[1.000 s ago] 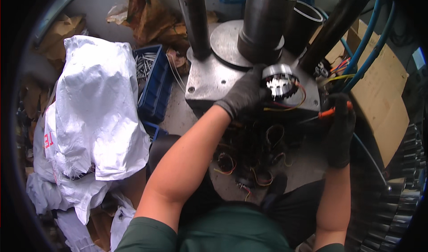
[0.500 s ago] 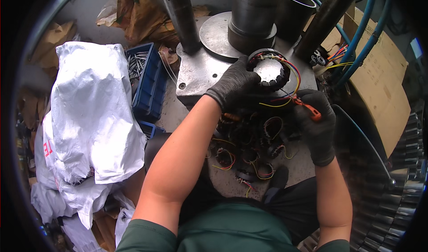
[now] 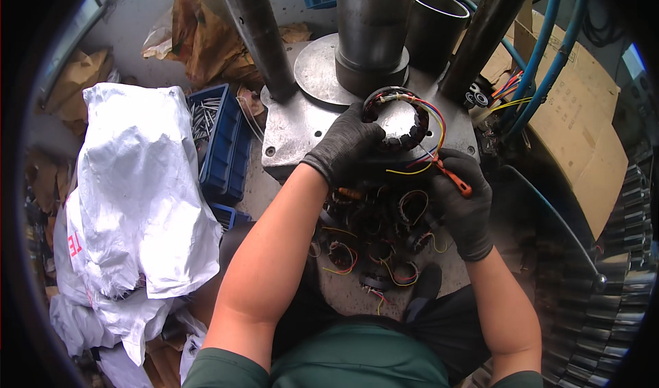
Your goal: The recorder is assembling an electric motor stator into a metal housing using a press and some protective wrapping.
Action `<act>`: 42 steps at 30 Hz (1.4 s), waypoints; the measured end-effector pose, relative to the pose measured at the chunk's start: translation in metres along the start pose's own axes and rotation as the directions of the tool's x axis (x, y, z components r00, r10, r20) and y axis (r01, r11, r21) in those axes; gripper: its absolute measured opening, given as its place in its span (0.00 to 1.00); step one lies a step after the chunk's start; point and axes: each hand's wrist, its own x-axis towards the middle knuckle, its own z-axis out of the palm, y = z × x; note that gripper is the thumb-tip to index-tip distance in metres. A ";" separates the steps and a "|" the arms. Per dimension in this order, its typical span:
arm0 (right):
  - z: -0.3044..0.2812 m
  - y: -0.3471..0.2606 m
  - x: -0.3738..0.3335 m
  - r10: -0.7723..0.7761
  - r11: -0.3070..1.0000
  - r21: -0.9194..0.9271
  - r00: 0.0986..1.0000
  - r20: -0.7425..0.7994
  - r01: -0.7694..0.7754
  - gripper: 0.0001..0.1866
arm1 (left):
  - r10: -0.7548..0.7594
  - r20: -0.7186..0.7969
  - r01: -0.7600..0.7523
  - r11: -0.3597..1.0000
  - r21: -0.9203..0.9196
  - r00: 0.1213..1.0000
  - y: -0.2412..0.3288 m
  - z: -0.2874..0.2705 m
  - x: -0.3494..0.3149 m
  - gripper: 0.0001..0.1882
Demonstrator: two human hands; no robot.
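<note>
Nearest me, below my green shirt (image 3: 357, 350), a dark shoe (image 3: 430, 279) stands on the floor, and just past it lie several loose wound stators (image 3: 341, 253) with their coloured leads trailing. My right hand (image 3: 468, 197), in a dark glove, is curled around an orange-handled tool (image 3: 456, 180), whose tip end points toward the wires; whether it touches them I cannot tell. Just beyond, my gloved left hand (image 3: 344, 141) grasps the left side of a stator ring (image 3: 412, 139), thumb low and fingers mostly hidden behind. The ring is tilted toward me at the front edge of a thick steel base plate (image 3: 288, 133); whether it rests there or hangs in my grip is unclear. I'd judge it dense for its size and stiff, its smooth outer rim a little slick, so that rim is where to take hold. The windings and the red, blue and yellow leads (image 3: 441, 128) look soft and easily nicked, poor places to pinch or pull. Farther back on the plate stand a round steel disc (image 3: 313, 72) and a dark metal cylinder (image 3: 373, 28) upon it.
</note>
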 end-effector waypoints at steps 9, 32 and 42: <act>-0.026 -0.014 0.000 0.454 0.573 0.702 0.877 0.158 -0.423 0.18 | 0.005 -0.027 -0.007 0.998 -0.056 1.000 -0.004 -0.002 0.002 0.21; -0.016 0.060 -0.019 0.631 0.221 0.880 0.749 0.199 -0.420 0.14 | 0.051 -0.070 -0.039 0.986 0.163 0.996 0.007 0.003 -0.010 0.33; -0.021 0.094 -0.027 0.698 0.211 0.839 0.678 0.230 -0.502 0.12 | 0.008 -0.049 0.001 0.983 0.185 0.999 0.001 0.002 -0.010 0.39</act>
